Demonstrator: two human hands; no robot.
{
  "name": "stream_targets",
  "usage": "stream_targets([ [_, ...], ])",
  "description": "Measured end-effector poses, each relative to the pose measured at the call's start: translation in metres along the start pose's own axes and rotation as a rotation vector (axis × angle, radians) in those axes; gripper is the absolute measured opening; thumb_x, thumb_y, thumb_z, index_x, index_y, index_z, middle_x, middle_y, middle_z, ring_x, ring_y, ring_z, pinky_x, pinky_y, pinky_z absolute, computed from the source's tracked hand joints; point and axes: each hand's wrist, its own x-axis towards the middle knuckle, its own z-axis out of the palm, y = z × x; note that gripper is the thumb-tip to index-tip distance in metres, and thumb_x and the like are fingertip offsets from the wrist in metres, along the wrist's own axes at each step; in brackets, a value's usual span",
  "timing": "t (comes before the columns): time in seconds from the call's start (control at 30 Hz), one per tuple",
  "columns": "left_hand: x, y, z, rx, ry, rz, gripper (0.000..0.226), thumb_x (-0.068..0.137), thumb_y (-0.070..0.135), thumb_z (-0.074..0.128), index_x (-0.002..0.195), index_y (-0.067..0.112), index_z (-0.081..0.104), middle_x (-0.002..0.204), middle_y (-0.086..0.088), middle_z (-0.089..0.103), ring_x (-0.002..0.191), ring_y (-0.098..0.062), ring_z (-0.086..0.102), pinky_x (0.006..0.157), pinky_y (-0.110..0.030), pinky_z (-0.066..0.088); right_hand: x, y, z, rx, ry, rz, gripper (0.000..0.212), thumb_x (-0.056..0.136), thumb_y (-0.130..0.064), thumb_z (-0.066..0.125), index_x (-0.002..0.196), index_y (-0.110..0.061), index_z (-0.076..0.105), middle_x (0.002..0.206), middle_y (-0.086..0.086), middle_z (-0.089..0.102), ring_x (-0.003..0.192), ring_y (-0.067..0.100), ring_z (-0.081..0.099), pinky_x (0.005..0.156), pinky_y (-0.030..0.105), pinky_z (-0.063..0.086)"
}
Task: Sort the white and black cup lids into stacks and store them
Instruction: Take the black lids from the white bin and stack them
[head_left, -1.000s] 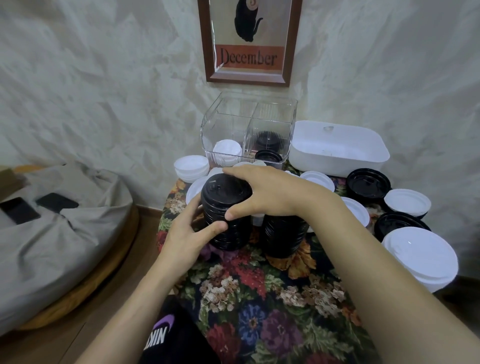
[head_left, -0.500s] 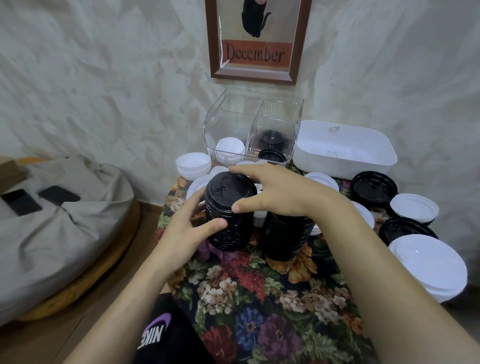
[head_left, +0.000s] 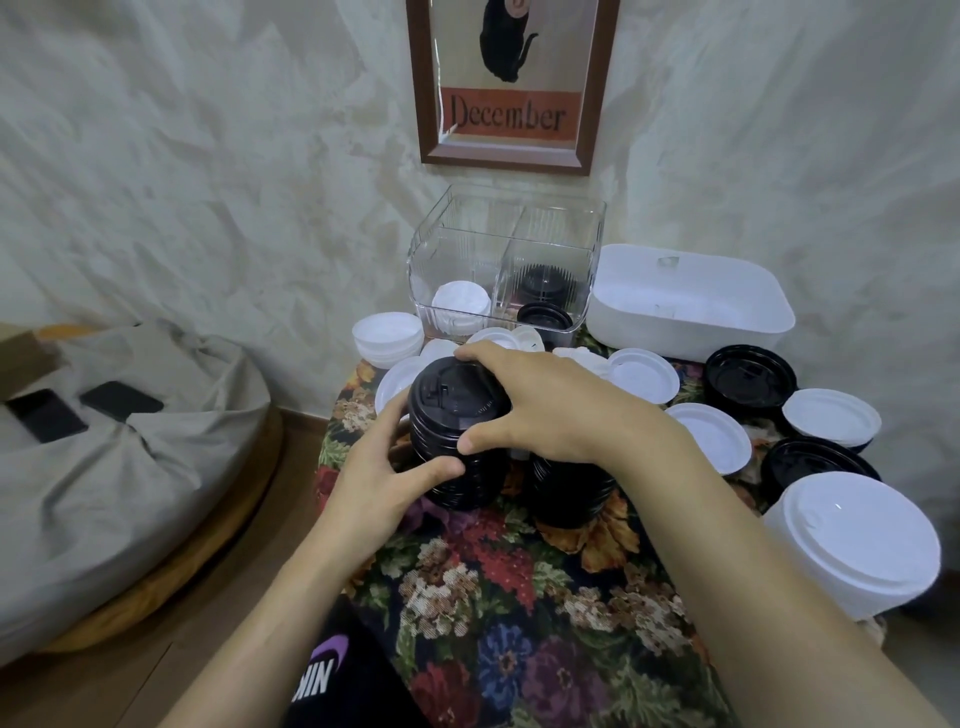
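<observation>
A tall stack of black lids (head_left: 457, 452) stands on the floral tablecloth (head_left: 493, 597). The left hand (head_left: 374, 483) curls round its side from 8 o'clock, and the right hand (head_left: 545, 410) grips its top rim. A second black stack (head_left: 566, 493) stands just beside at 3 o'clock, partly hidden by the right wrist. Loose white lids (head_left: 506, 336) lie at 12 o'clock, between the stack and the clear divided bin (head_left: 457, 249).

Divided bin (head_left: 498, 244) stands behind two lid stacks (head_left: 457, 452).

Head view, sole camera: sits on your head, faces forward and down, close over the worktop (head_left: 519, 597), toward the wall (head_left: 208, 156).
</observation>
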Motion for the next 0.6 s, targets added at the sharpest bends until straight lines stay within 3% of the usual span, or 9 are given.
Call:
stream_targets([
  [0.13, -0.001, -0.002, 0.001, 0.014, 0.005, 0.018, 0.076, 0.073, 0.052, 0.081, 0.142, 0.051, 0.049, 0.140, 0.024, 0.061, 0.133, -0.003, 0.056, 0.109, -0.032, 0.043, -0.001, -0.005, -0.001, -0.060, 0.013, 0.010, 0.089, 0.082, -0.057, 0.078, 0.155, -0.032, 0.033, 0.147, -0.006, 0.055, 0.116, 0.019, 0.055, 0.103, 0.035, 0.035],
  [0.2, -0.001, -0.001, 0.003, 0.023, 0.015, 0.020, 0.075, 0.073, 0.053, 0.080, 0.140, 0.054, 0.049, 0.138, 0.026, 0.062, 0.132, -0.001, 0.056, 0.107, -0.027, 0.043, -0.001, -0.006, 0.001, -0.084, 0.039, 0.030, 0.089, 0.080, -0.062, 0.076, 0.154, -0.033, 0.035, 0.145, -0.006, 0.056, 0.123, 0.022, 0.051, 0.104, 0.036, 0.031],
  [0.27, -0.002, 0.000, 0.004, 0.011, 0.017, 0.020, 0.076, 0.072, 0.053, 0.080, 0.142, 0.051, 0.049, 0.138, 0.026, 0.062, 0.131, 0.002, 0.056, 0.105, -0.022, 0.043, 0.000, -0.006, 0.006, -0.129, 0.067, 0.039, 0.089, 0.078, -0.067, 0.074, 0.152, -0.033, 0.037, 0.146, -0.006, 0.056, 0.132, 0.025, 0.048, 0.116, 0.042, 0.024],
  [0.37, -0.002, -0.002, 0.003, -0.006, 0.005, 0.013, 0.076, 0.075, 0.048, 0.080, 0.145, 0.047, 0.049, 0.140, 0.023, 0.062, 0.131, -0.002, 0.057, 0.107, -0.030, 0.044, -0.001, -0.004, 0.012, -0.148, 0.081, 0.070, 0.085, 0.079, -0.073, 0.068, 0.147, -0.031, 0.039, 0.142, -0.007, 0.059, 0.133, 0.026, 0.051, 0.124, 0.055, 0.012],
  [0.5, -0.001, -0.001, 0.001, -0.024, -0.013, 0.003, 0.078, 0.076, 0.049, 0.081, 0.147, 0.045, 0.049, 0.140, 0.022, 0.062, 0.132, -0.003, 0.057, 0.109, -0.035, 0.045, -0.004, -0.005, 0.015, -0.168, 0.091, 0.069, 0.078, 0.082, -0.073, 0.064, 0.143, -0.030, 0.041, 0.138, -0.008, 0.062, 0.130, 0.027, 0.054, 0.122, 0.061, 0.010],
  [0.6, 0.000, -0.001, -0.003, -0.044, -0.027, -0.003, 0.086, 0.073, 0.049, 0.084, 0.150, 0.047, 0.044, 0.144, 0.024, 0.058, 0.136, -0.002, 0.054, 0.113, -0.038, 0.043, -0.006, -0.006, 0.014, -0.138, 0.105, 0.043, 0.078, 0.082, -0.072, 0.065, 0.144, -0.031, 0.041, 0.138, -0.009, 0.061, 0.129, 0.026, 0.054, 0.120, 0.056, 0.016],
])
